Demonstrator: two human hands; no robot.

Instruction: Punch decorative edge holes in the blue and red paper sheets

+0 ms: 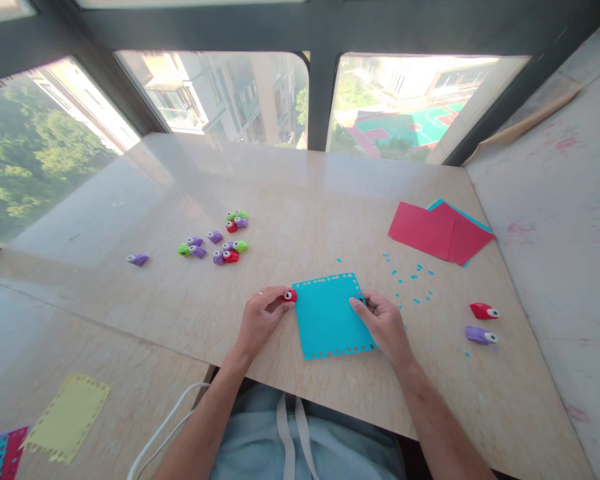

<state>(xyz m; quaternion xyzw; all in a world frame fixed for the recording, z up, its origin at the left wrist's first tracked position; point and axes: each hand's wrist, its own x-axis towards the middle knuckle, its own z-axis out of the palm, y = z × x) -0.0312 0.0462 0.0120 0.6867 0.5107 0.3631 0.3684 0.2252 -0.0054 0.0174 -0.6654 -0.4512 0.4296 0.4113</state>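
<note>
My left hand (265,319) pinches a small red paper punch (290,295) with a white round eye, held at the upper left edge of a blue paper square (327,323). Rows of small cut-outs run along the square's top, right and bottom edges. My right hand (383,323) grips the square's right edge, thumb on top and fingers partly hidden beneath. Beyond it, tiny blue paper bits (417,277) lie scattered on the tabletop. A red punch (484,311) and a purple punch (481,335) lie at the right.
Several purple, green and red punches (230,257) are grouped at the centre left, with a lone purple one (138,259) farther left. Red sheets (423,230) overlap blue ones at the back right. A yellow punched sheet (69,417) lies front left, near a white cable (163,427).
</note>
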